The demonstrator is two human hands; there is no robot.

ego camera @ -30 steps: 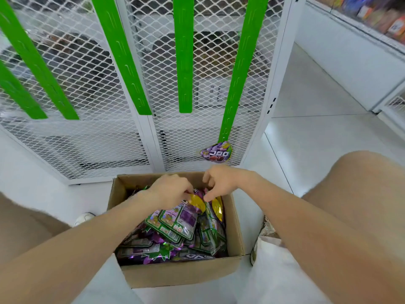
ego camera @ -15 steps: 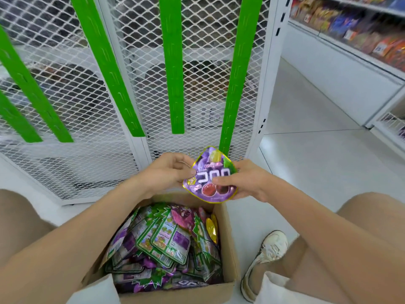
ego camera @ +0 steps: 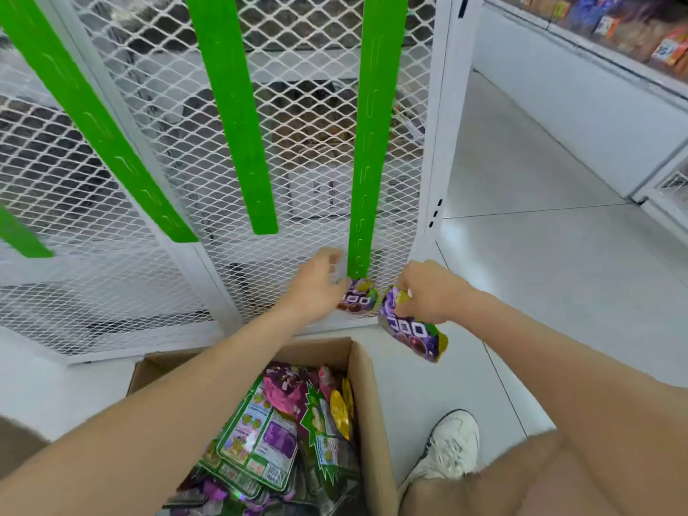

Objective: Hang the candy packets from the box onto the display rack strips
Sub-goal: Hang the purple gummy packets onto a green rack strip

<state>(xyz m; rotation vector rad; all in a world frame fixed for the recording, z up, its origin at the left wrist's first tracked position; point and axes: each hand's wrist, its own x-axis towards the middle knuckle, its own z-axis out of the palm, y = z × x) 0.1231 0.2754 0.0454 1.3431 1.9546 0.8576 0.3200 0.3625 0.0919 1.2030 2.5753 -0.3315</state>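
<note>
— Parted since half a second ago, both hands. Passed over from a two-handed hold above the box: the purple foil candy packet (ego camera: pixel 413 331), now with the right hand (ego camera: pixel 428 296) alone.

— Held how?

— Pinched at the top edge, fingers curled over it. Dangling tilted, lower end down and to the right, just right of the foot of the rightmost green plastic display strip (ego camera: pixel 374 143). Not on the strip yet.

— And the left hand (ego camera: pixel 316 288)?

— Up at the foot of that same strip, against the left edge of a second purple candy packet (ego camera: pixel 359 301) already hanging at the strip's bottom end. Blurred at the fingers; impossible to tell whether gripping that packet or only touching it.

— Any gap between the two hands?

— Yes, with the strip's foot and the hung packet in between.

— Rest of the stock?

— Heaped in the open brown cardboard box (ego camera: pixel 372 422) on the floor beneath the forearms: green-and-purple candy packets (ego camera: pixel 268 441), several showing printed backs, plus a couple of yellow ones by the right wall.

— Surroundings?

— Behind the strips, a white metal mesh rack (ego camera: pixel 316 106). Further left on it, two more green strips (ego camera: pixel 238 117). Right of the box, on pale floor, one white sneaker (ego camera: pixel 450 445). Top right, a stocked store shelf (ego camera: pixel 633 31), too blurred to read.
</note>
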